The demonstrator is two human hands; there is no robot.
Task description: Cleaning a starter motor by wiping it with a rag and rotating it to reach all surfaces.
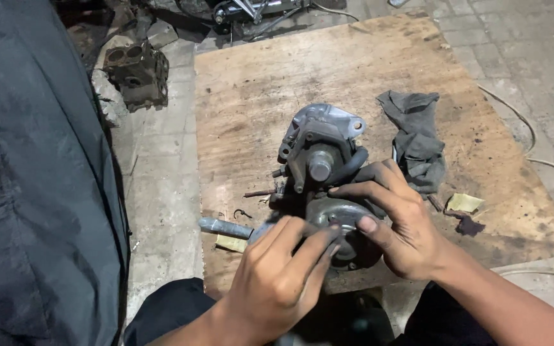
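grey metal part [320,154], grey rag [418,141], brown board [258,83]

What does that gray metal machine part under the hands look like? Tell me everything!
The metal engine part is gray, greasy cast metal with a round stub in its middle, a black hose at its side and a round disc end. It lies on the wooden board. The left hand and right hand touch its disc end.
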